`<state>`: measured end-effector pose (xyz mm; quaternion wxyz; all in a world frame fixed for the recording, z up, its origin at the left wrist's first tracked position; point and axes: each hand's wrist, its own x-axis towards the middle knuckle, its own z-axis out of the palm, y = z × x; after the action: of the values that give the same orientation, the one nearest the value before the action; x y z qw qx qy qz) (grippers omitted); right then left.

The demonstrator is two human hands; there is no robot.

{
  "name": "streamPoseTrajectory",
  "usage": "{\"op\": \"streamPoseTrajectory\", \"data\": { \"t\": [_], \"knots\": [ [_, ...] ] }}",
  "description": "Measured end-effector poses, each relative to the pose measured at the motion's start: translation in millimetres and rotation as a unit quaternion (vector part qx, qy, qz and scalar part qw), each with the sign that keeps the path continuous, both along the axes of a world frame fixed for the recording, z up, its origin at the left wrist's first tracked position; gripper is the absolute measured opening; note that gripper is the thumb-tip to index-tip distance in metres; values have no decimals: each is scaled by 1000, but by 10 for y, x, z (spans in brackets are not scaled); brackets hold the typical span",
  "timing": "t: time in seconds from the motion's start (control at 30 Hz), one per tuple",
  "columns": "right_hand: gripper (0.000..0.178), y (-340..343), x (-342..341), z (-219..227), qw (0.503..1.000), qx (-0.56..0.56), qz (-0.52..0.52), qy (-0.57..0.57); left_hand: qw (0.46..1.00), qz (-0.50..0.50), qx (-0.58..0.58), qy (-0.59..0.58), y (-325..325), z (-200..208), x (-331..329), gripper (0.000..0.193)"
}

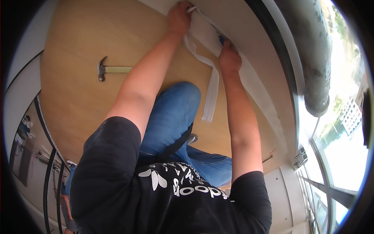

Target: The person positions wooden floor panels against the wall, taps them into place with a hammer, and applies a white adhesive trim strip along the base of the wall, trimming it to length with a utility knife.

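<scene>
My left hand (180,17), at the top of the view, is closed on the end of a long white strip (210,93). The strip droops from it in a loose curve and lies over the tan board. To the right and nearer, my right hand (230,57) grips a small blue tool (222,39) at the edge of the white band along the wall's foot. Most of the tool is hidden by the fingers, so its exact kind cannot be made out. A claw hammer (117,69) with a pale yellow handle lies on the board left of my left forearm, partly covered by it.
I kneel or squat on the tan board (78,31), one jeans-clad knee (179,97) between my arms. A thick grey pipe (313,58) and windows (343,156) are at the right. Black railing bars (48,187) stand at the lower left, with part of another person beyond.
</scene>
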<state>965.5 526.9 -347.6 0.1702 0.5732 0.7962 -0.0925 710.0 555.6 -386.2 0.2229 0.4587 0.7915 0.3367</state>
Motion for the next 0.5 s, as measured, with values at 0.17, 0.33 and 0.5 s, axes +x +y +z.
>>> {"op": "streamPoseTrajectory", "data": {
  "t": [0.17,0.33,0.5],
  "knots": [
    [31,-173,736,94,998,5,-23,-59,996,1,91,-14,10,84,46,19],
    [32,-319,1234,204,999,13,-38,-31,997,-2,70,-36,7,144,22,20],
    [35,-442,1137,358,999,7,-28,21,997,-41,42,-53,-33,501,-35,25]
  ]
}}
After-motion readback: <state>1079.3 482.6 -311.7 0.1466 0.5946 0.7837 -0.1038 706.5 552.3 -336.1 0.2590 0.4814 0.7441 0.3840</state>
